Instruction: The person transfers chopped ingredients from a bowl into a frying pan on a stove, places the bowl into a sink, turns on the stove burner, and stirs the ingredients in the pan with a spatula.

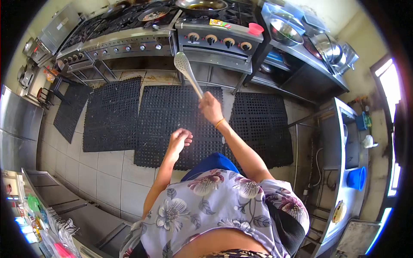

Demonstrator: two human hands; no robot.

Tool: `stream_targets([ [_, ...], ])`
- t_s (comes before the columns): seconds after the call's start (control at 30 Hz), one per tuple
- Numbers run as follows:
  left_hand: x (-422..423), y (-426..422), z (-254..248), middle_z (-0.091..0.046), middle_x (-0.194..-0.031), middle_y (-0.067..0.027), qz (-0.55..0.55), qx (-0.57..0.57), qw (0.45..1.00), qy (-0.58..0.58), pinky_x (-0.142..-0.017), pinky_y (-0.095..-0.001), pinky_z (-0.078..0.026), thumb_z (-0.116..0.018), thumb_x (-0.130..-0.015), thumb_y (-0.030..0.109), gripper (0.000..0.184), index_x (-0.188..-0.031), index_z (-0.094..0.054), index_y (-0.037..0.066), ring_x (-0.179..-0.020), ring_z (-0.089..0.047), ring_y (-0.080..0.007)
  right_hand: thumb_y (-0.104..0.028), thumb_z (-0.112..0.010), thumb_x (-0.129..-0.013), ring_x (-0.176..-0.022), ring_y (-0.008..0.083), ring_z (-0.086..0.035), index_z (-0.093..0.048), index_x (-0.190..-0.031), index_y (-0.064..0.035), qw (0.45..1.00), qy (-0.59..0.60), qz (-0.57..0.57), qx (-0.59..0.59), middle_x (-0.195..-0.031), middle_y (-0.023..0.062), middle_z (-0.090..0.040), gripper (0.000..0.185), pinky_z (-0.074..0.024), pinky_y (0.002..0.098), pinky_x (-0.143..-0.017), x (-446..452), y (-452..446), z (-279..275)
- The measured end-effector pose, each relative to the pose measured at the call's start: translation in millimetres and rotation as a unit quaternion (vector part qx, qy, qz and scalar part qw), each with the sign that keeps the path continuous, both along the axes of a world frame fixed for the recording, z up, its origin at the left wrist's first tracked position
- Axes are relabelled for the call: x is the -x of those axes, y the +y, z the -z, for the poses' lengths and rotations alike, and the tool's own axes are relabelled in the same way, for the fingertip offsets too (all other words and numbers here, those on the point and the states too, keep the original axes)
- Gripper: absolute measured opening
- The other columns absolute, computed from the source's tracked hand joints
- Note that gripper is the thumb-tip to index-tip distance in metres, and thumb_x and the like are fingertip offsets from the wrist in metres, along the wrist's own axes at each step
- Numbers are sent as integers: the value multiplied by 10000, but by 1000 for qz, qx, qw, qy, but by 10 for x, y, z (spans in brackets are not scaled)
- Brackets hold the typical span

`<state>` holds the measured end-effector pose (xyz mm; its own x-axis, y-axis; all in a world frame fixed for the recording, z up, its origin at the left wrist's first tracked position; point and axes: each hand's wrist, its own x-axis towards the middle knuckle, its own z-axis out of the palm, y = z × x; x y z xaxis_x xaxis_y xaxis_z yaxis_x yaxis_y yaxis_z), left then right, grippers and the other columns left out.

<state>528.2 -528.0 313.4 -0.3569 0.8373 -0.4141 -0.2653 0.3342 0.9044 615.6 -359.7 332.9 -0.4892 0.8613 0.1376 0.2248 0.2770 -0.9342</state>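
Note:
My right hand (pixel 211 108), with a yellow band at the wrist, is closed round the handle of a perforated metal ladle (pixel 183 66). The ladle's flat holed head points up and away toward the stove front. My left hand (pixel 180 139) hangs lower and to the left, over the black mats, its fingers curled loosely inward; no object shows in it. Beyond the ladle stands the steel stove (pixel 215 35) with its row of knobs. A large wok (pixel 201 5) and a smaller pan (pixel 153 14) rest on the burners.
Black rubber mats (pixel 161 120) cover much of the tiled floor. A red bowl (pixel 255 29) sits on the stove's front edge. Metal bowls (pixel 286 32) stand on the right counter. A sink unit with a blue tub (pixel 356 178) is at right; steel shelving (pixel 81 215) is lower left.

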Motion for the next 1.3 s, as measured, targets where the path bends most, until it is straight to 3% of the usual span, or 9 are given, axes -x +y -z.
stream_targets([
  [0.27, 1165, 811, 232, -611, -803, -57, -72, 8, 996, -58, -615, -270, -478, -484, -867, 185, 152, -855, -561, 55, -691, -588, -138, -227, -580, -800, -479, 193, -457, -474, -809, -43, 987, -15, 90, -136, -556, 84, -469, 212, -369, 333, -480, 1157, 1151, 73],
  [0.37, 1793, 1188, 187, -608, -826, -68, -83, 5, 996, -18, -635, -272, -486, -479, -872, 203, 161, -864, -553, 61, -715, -593, -152, -159, -594, -801, -480, 166, -448, -424, -934, -69, 997, 6, 27, -67, -569, 85, -468, 233, -367, 313, -472, 1752, 1590, -9],
  [0.47, 2428, 1545, -10, -608, -798, -60, -122, -19, 992, -9, -613, -271, -474, -494, -863, 180, 146, -856, -559, 50, -684, -585, -143, -126, -516, -860, -521, 97, -357, -497, -932, -60, 982, 144, -47, -112, -571, 39, -377, 99, -326, 250, -485, 2397, 2012, -192],
  [0.57, 2948, 1784, -70, -604, -801, -60, -162, -29, 986, -10, -615, -266, -471, -490, -866, 192, 159, -855, -559, 48, -683, -577, -134, -156, -505, -872, -530, 89, -337, -553, -877, -50, 990, 106, -66, -65, -570, 23, -348, 116, -312, 245, -483, 2854, 2306, -666],
  [0.7, 3610, 2189, -126, -604, -836, -68, -155, 3, 988, -22, -643, -278, -483, -463, -883, 208, 178, -872, -550, 52, -714, -591, -152, -197, -559, -807, -464, 152, -417, -616, -844, -58, 977, 13, 35, -211, -528, 74, -456, 154, -346, 282, -467, 3426, 2861, -865],
  [0.73, 3774, 2312, -120, -601, -810, -53, -152, -3, 988, -29, -613, -262, -467, -454, -877, 196, 176, -861, -556, 54, -676, -576, -135, -213, -599, -785, -468, 90, -363, -622, -804, -43, 982, -19, 63, -176, -502, 30, -438, 173, -325, 264, -453, 3566, 3007, -871],
  [0.87, 4585, 2844, 90, -607, -809, -56, -86, -31, 994, -62, -607, -264, -471, -435, -882, 198, 186, -857, -557, 59, -688, -589, -146, -233, -584, -762, -619, 329, -594, -567, -872, -70, 968, -74, 100, -219, -663, 158, -598, 198, -458, 386, -565, 4072, 3559, -753],
  [1.03, 5480, 3486, 138, -608, -855, -78, -14, -17, 994, -107, -676, -329, -485, -426, -895, 337, 288, -893, -543, 74, -747, -594, -184, -155, -485, -775, -673, 377, -589, -560, -863, -92, 953, -169, 126, -219, -714, 181, -605, 131, -468, 456, -613, 4770, 4153, -441],
  [1.3, 5986, 4436, 50, -581, -892, -85, 32, 10, 987, -160, -699, -383, -475, -457, -847, 510, 463, -985, -508, 72, -778, -575, -205, -118, -493, -771, -716, 370, -595, -550, -900, -113, 910, -300, 135, -253, -761, 176, -613, 142, -466, 458, -621, 5643, 4664, -225],
])
